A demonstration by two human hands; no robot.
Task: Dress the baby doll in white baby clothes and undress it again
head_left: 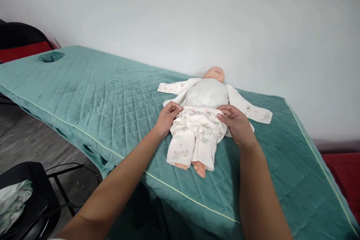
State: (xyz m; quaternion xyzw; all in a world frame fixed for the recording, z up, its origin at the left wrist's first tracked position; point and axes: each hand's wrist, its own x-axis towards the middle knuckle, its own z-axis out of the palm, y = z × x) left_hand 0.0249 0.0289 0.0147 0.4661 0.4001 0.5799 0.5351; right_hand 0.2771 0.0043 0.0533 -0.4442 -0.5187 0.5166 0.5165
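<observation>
— How far along do we stand with the baby doll [206, 94]?
— We judge the dressing partly done. Our doll lies on its back on the green quilted cover [104, 93] of the massage bed, head toward the wall and feet toward us. The bear-print trousers [201, 124] cover both legs, and their waistband sits across the lower belly.
— And what looks undone?
— The long-sleeved top [249, 108]. We see it spread open beneath the doll, the grey-white chest bare between its sides. (No hands show at the cuffs, so we cannot tell whether the arms fill the sleeves.)
— How do our fingers stand?
— Narrow, on both sides. Our left hand [168, 119] pinches one end of the waistband between thumb and fingertips; our right hand [235, 122] pinches the other end the same way.
— Let us count, then.
— We have one doll, one pair of trousers with two legs, one top with two sleeves, and two feet [199, 168] poking from the hems. We also count one face hole [51, 57] in the cover, and one bundled cloth [14, 202] on the black chair [42, 183] at lower left.
</observation>
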